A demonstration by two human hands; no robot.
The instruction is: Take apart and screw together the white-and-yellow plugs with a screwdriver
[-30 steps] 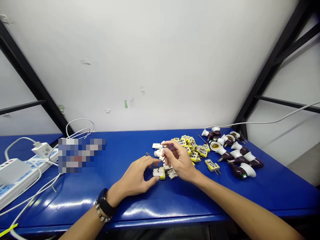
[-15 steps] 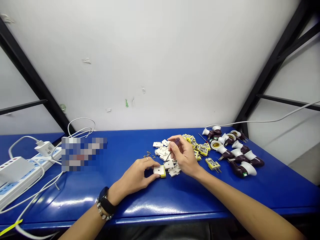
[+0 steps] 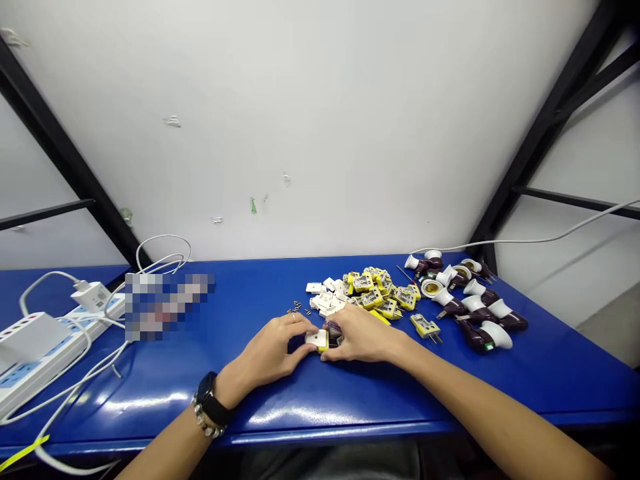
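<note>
Head view: my left hand is curved over, its fingertips pinching the near side of a white-and-yellow plastic plug block that rests on the glossy blue metal table. My right hand comes in against the block from the other side, its fingers bent around a dark purple tool handle, probably a small screwdriver, though my fingers hide the shaft and tip. The block sits between my hands, at 12 o'clock from my wrists.

At 1 o'clock lies a heap of yellow-and-white plug bodies. Tiny loose metal screws lie at 11 o'clock, and maroon-and-white lamp holders are at 2 o'clock.

The main risk is the hidden tool tip: if it slips under pressure, it could jab my left fingers, which are right beside it. The block could also skid on the slick surface if my pinch weakens. A careless knock of my wrist could scatter the small screws, which would be hard to gather.
</note>
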